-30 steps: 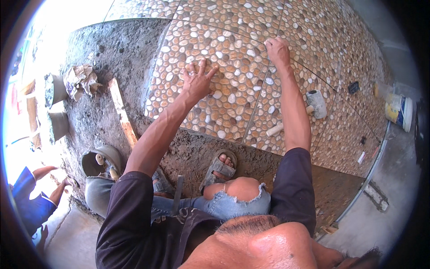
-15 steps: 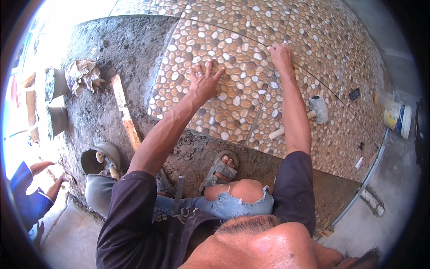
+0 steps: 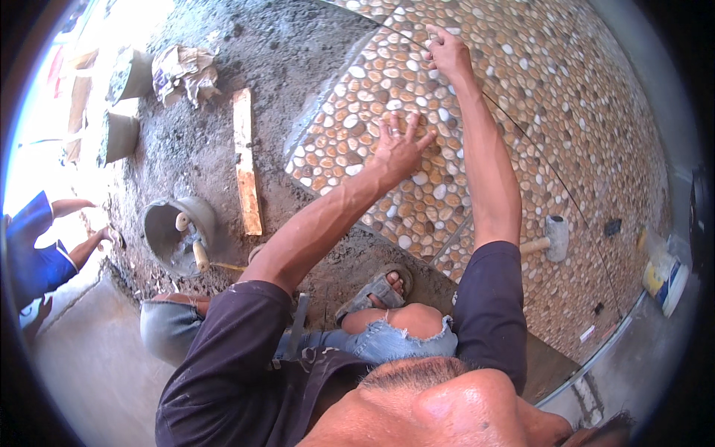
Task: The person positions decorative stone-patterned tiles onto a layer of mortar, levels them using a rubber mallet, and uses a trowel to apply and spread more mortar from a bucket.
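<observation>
Pressing the left grip palm-down on the pebble-patterned floor tile, spread wide and with hold of nothing. Reaching farther out with the right grip to the tile's far edge, near the dark joint, with index finger extended and the others bent; cannot tell about anything small pinched there. Placing the tile ahead of the body, between the rough grey mortar bed on the left and more pebble-patterned tiling on the right. Seeing a rubber mallet on that tiling, with handle toward the right forearm, and a small dark block beyond. Finding on the left a wooden strip, crumpled paper, and a grey bucket with wooden-handled tools in it. Noticing farther left a co-worker in blue.
</observation>
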`<state>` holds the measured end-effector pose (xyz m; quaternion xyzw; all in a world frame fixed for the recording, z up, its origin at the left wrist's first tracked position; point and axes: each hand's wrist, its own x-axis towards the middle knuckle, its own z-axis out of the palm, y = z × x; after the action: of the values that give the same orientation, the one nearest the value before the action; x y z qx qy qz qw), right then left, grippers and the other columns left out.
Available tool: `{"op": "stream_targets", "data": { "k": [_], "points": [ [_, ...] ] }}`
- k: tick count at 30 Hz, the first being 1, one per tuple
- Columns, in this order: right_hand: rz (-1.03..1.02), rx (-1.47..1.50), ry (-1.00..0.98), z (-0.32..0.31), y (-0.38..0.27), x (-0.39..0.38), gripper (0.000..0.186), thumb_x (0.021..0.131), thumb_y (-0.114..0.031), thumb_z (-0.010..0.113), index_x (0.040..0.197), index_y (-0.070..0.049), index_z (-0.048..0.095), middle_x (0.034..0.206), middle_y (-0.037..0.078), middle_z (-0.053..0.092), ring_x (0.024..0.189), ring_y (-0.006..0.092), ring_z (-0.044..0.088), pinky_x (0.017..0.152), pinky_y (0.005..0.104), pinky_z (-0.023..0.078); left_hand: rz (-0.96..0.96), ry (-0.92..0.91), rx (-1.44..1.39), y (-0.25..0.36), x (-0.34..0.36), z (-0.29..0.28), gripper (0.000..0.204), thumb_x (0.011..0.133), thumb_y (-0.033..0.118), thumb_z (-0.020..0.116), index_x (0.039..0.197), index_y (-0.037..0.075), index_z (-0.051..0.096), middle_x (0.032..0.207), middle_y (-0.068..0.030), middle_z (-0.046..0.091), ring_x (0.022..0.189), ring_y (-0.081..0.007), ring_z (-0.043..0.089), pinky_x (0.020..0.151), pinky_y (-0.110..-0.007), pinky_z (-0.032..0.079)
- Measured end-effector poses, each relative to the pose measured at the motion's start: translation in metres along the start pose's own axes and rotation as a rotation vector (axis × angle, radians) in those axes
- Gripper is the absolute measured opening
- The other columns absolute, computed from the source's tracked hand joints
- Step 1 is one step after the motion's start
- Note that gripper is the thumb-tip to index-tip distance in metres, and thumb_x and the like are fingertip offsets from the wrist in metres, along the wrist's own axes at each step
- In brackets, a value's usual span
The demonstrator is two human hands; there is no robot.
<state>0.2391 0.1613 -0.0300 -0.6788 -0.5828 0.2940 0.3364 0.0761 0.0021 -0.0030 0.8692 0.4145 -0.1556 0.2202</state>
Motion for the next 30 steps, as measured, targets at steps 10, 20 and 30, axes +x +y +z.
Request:
{"op": "stream_targets", "data": {
  "k": [10,20,30],
  "points": [
    [-0.243,-0.655,-0.237,0.055,-0.032,0.071,0.020,0.083,-0.010,0.057,0.095,-0.003,0.072,0.096,0.024,0.069,0.093,0.0377,0.067,0.083,0.0447,0.053,-0.018,0.078,-0.067,-0.005,-0.001,0.013,0.070,0.087,0.029,0.060,0.151,0.026,0.032,0.160,-0.0202,0.012,0.142,-0.0548,0.016,0.110,-0.070,0.018],
    [0.001,-0.607,-0.293,0.068,-0.032,0.096,0.037,0.094,-0.022,0.041,0.110,-0.006,0.070,0.117,0.024,0.064,0.110,0.0390,0.063,0.092,0.0499,0.051,0.050,-0.040,-0.095,0.014,0.006,-0.014,0.062,0.092,0.018,0.050,0.152,0.024,0.032,0.159,-0.0221,0.013,0.141,-0.0576,0.011,0.110,-0.073,0.012],
    [0.000,-0.587,-0.258,0.071,-0.070,0.053,0.019,0.094,-0.002,0.045,0.091,0.001,0.063,0.089,0.018,0.066,0.084,0.0257,0.067,0.072,0.0358,0.057,0.009,-0.031,-0.064,-0.006,0.004,0.005,0.059,0.094,0.028,0.052,0.150,0.022,0.035,0.159,-0.0206,0.016,0.139,-0.0593,0.014,0.109,-0.073,0.015]
  ]
}}
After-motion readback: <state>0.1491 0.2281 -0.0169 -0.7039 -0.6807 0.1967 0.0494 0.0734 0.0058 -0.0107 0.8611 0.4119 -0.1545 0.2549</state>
